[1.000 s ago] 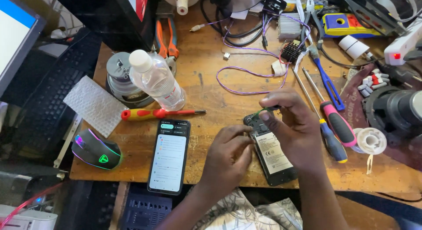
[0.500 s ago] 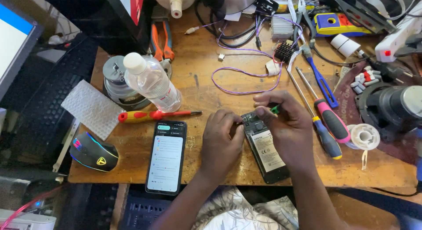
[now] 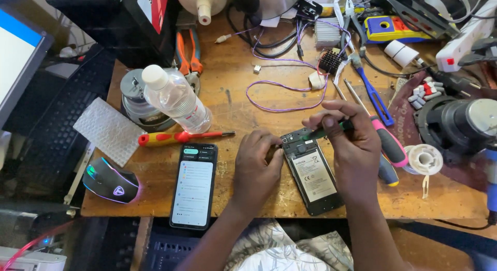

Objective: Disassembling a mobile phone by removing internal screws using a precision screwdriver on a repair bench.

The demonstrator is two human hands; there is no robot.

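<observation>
An opened black phone [image 3: 313, 173] lies back-up on the wooden table [image 3: 233, 100], its battery showing. My left hand [image 3: 256, 165] rests on the table and steadies the phone's upper left edge with its fingertips. My right hand [image 3: 352, 141] grips a small green-handled screwdriver [image 3: 326, 131], whose tip touches the top end of the phone. A second phone [image 3: 193, 184] with a lit screen lies to the left of my left hand.
A plastic water bottle [image 3: 176, 99] lies over a metal tin. A red-and-yellow screwdriver [image 3: 178, 137], orange pliers [image 3: 189, 51], purple wire [image 3: 284, 90], pink and blue screwdrivers [image 3: 385, 141], a solder spool [image 3: 424, 159], a lit mouse [image 3: 110, 180] and bubble wrap [image 3: 108, 130] surround the work area.
My right hand has shifted a little and brought the green screwdriver down to the phone's top end. My left hand stays on the phone's upper left edge.
</observation>
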